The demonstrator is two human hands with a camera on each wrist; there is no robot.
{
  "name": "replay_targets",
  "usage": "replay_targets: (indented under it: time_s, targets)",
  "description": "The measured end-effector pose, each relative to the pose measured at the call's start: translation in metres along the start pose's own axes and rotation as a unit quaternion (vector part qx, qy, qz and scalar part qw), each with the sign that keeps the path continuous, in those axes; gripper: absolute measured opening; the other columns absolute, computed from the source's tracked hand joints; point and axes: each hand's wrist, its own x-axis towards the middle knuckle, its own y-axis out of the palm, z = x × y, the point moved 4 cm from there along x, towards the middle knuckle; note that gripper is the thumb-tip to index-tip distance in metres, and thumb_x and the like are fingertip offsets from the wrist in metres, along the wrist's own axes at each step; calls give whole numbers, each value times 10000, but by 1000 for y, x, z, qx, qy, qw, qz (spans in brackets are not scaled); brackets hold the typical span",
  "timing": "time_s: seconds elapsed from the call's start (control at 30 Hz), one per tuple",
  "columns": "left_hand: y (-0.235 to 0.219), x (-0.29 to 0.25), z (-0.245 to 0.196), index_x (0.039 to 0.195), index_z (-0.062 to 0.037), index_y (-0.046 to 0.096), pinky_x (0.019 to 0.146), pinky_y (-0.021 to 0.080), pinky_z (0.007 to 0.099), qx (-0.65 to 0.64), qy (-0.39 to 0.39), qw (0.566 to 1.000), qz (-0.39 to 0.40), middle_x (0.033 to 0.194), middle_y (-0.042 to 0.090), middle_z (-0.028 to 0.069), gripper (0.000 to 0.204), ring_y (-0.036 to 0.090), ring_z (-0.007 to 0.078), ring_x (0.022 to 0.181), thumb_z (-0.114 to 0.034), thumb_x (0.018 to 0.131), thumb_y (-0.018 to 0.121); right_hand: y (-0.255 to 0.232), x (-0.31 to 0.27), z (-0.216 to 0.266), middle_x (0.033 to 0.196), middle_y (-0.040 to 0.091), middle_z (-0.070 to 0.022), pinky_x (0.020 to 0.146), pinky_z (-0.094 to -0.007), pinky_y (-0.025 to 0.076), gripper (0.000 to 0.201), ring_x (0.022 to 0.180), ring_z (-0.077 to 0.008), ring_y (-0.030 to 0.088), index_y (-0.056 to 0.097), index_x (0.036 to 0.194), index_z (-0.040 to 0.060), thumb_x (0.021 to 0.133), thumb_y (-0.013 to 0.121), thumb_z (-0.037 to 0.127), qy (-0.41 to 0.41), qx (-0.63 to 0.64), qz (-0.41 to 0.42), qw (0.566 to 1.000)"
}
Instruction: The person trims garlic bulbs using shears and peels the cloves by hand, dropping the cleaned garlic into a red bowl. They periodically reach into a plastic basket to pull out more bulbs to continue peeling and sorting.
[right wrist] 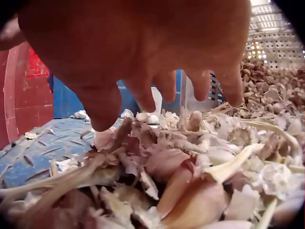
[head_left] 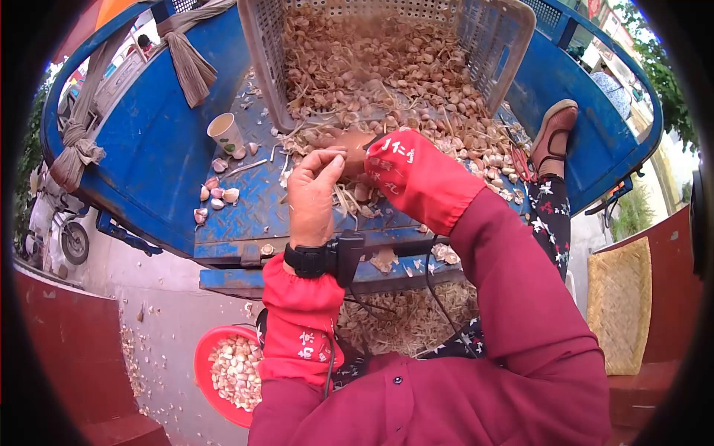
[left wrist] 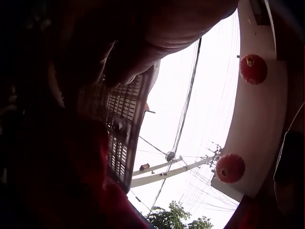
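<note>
My left hand (head_left: 311,197) is over the blue truck bed, thumb and fingertips drawn close together; I cannot tell whether something small is between them. In the left wrist view that hand (left wrist: 176,24) is mostly dark. Right beside it, my right hand (head_left: 351,149) is partly covered by its red sleeve. The right wrist view shows the right hand's fingers (right wrist: 100,107) spread and pointing down, just over a heap of garlic cloves and papery skins (right wrist: 190,195), with nothing held. Loose garlic cloves (head_left: 491,160) and dry stalks lie around both hands.
A grey plastic crate (head_left: 513,56) lies tipped, garlic spilling out. A paper cup (head_left: 225,132) stands at left near several cloves (head_left: 217,192). Red-handled scissors (head_left: 520,165) lie near a shoe (head_left: 554,134). A red basin (head_left: 204,372) of cloves sits below left.
</note>
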Motion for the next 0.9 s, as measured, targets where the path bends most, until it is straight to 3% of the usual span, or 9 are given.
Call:
replay_targets:
  time_s: [0.1,0.13,0.3,0.43,0.57,0.6,0.7,0.83,0.9]
  targets:
    - [-38,5,30,910,4,593,648,411,185,70,13,995,-65,880,609,41,115,531,69,728,-46,828,530,-12,-55,-41,1381,247,-110,993,-467,275,650,1236,-356,259,371,1282,181,708,600,382,53,-123,31,991]
    - [-47,4,34,835,9,590,661,389,194,72,-3,992,-104,777,572,-2,61,493,56,718,-31,808,552,-10,-72,-66,1377,250,-89,969,-479,298,630,1225,-348,279,399,1262,186,702,618,376,47,-105,-18,993]
    - [-42,8,37,832,15,587,630,386,196,113,15,989,-91,755,559,-10,79,480,50,694,-55,810,557,-11,-157,-135,1355,276,-135,945,-421,344,597,1175,-348,357,461,1215,167,683,654,356,190,-36,-76,978]
    - [-42,6,41,842,22,592,571,411,233,272,42,960,-58,742,575,42,116,517,100,642,-78,788,575,-13,-180,-148,1313,326,-182,921,-369,373,469,1126,-356,414,550,1115,130,690,656,297,273,-24,-119,954]
    - [-51,6,25,845,22,595,577,422,253,382,31,919,-88,750,591,66,122,534,137,617,-73,769,576,-18,-164,-125,1260,413,-113,889,-538,343,309,1177,-349,351,609,996,102,699,609,185,370,-105,-123,915]
    - [-58,5,21,845,23,595,577,423,257,378,9,919,-115,749,595,71,123,536,140,612,-69,767,574,-24,-156,-109,1175,476,-84,791,-604,345,200,1161,-341,350,621,888,83,700,572,130,290,-153,-251,911]
    - [-62,5,12,839,21,597,565,416,253,356,34,922,-146,730,597,73,118,534,129,609,-74,772,575,-34,-121,-67,1115,508,-99,758,-513,385,121,1113,-336,393,598,802,66,694,556,104,174,-188,-280,925]
    - [-60,6,20,830,18,599,555,409,246,297,44,947,-114,711,602,62,113,525,107,612,-82,780,578,-23,-71,-20,826,596,-133,663,-405,431,130,808,-341,559,566,772,48,678,581,137,174,125,-194,957]
    - [-61,9,26,831,18,600,559,408,243,288,41,950,-111,710,602,62,111,523,105,612,-78,780,576,-10,-53,0,734,588,-149,638,-438,432,158,726,-354,571,557,781,39,679,589,156,160,155,-185,957]
